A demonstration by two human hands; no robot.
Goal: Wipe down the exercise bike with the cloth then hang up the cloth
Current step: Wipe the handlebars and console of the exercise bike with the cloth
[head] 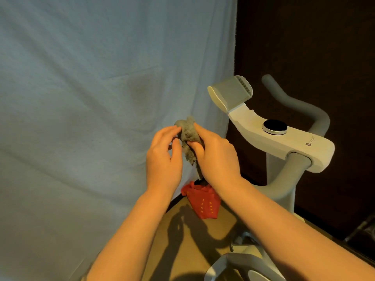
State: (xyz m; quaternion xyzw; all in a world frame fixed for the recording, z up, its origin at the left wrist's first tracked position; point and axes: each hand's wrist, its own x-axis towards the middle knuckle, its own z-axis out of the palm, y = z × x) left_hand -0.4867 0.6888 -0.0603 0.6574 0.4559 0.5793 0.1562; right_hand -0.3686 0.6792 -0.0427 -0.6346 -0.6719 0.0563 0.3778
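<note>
Cloth [188, 136]: grey, fuzzy, bunched into a crumpled wad, a tail hanging down below the hands; held up in front of the blue sheet [91, 98], left of the bike.
Right hand [215, 157]: thumb and fingers curled round the cloth, pinching it.
Left hand [164, 157]: fingers bent, tips touching the cloth's left side; whether it really grips, I cannot tell.
Bike [284, 138]: white frame, grey handlebars, round dark knob on top, at right.
Red bag [203, 201]: on the floor below the hands.
</note>
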